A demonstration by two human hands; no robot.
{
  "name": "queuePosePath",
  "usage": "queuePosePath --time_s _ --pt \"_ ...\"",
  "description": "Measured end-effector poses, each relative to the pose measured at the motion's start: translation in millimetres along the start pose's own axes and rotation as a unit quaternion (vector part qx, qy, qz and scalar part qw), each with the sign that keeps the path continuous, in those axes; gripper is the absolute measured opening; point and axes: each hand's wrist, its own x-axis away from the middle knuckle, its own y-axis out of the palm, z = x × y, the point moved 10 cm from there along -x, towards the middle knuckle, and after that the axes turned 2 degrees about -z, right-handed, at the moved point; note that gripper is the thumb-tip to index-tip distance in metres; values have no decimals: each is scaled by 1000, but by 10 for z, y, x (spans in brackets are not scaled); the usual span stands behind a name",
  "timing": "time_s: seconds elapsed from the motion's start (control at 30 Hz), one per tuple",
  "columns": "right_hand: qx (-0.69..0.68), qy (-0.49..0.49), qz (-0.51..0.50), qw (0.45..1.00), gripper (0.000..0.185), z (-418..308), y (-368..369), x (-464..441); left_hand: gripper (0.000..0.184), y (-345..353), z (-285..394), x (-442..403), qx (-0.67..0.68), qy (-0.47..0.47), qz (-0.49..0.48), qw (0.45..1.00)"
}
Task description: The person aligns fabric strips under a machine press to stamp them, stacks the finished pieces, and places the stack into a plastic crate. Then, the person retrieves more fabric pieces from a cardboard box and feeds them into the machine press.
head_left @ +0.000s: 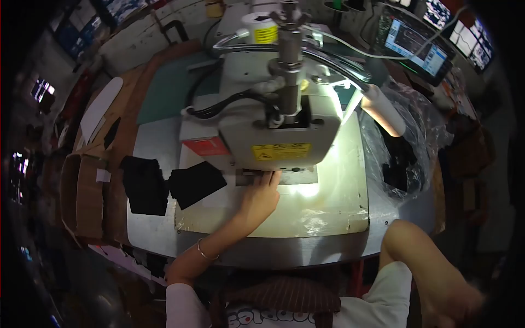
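Note:
My left hand point(262, 198) reaches in under the head of a sewing-type industrial machine point(279, 139). Its fingers are stretched forward onto the metal plate point(306, 176) below the head, and the fingertips are partly hidden by the machine. I see nothing held in it. Left of this hand lie two stacks of black fabric pieces, one nearer point(197, 185) and one farther out point(145, 186). My right arm is bent with the elbow at the table's right front edge. The right hand point(464, 304) is dark and blurred at the lower right, its fingers not readable.
A lit lamp point(383, 112) hangs right of the machine head. Clear plastic bag point(407, 180) with black pieces lies on the right. An open cardboard box point(85, 197) stands at the left edge. A control screen point(416, 46) is at the back right.

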Motion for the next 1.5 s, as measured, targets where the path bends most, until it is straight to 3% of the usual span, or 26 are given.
queuePosePath --time_s 0.2,0.3,0.37,0.43,0.47,0.5,0.53,0.57,0.67,0.77,0.8,0.9,0.93,0.97,1.03,1.1,1.17,1.23,1.3,1.43,1.5 --pt "108 -125 -37 986 23 -257 276 111 44 -262 121 80 61 88 95 990" --pt "190 -226 -51 954 27 -504 515 293 44 -335 17 235 67 144 95 983" --pt "190 -249 -20 950 30 -538 562 410 49 -360 -363 303 32 54 96 993" --pt "69 -154 86 982 20 -220 390 497 53 -559 -663 379 -14 0 168 986" --pt "8 -105 139 985 20 -59 314 580 53 -500 -820 375 -19 -6 142 990" --pt "-123 121 142 975 25 367 380 680 54 -431 -956 368 -25 -13 116 993" --pt "-274 203 62 938 22 602 580 689 51 -433 -978 348 -12 3 104 994" --pt "-415 280 -16 865 21 770 809 738 48 -435 -988 331 -1 19 90 996" --pt "-495 253 18 831 26 810 918 645 41 -430 -1168 251 86 24 75 993" --pt "-481 247 52 840 31 829 917 630 39 -652 -1343 294 159 9 134 978" --pt "-499 232 25 835 29 833 946 598 37 -801 -1369 340 100 -14 205 974" --pt "-468 178 15 865 25 704 860 603 39 -843 -1636 341 18 -64 155 986" --pt "-328 127 46 935 28 558 734 641 42 -840 -1681 318 15 -43 151 987" --pt "-257 136 34 956 24 477 740 755 42 -790 -1791 306 42 -69 118 990" --pt "-111 149 11 982 21 331 653 1083 42 -914 -1790 297 71 -59 168 981" --pt "42 164 -9 986 22 301 477 1304 43 -894 -1863 275 79 -60 148 984" --pt "73 256 -316 911 25 605 729 1458 44 -767 -2024 246 141 -118 80 980" --pt "140 340 -210 906 24 812 496 1902 42 -947 -1859 264 96 -90 140 981" --pt "181 347 -172 904 31 973 360 2198 41 -1240 -1527 416 23 -57 229 971" --pt "112 563 -87 814 14 1306 87 2859 42 -942 -1626 441 40 -113 50 992" --pt "107 634 -30 765 12 1442 -26 3136 34 -891 -1683 422 131 -139 37 981"
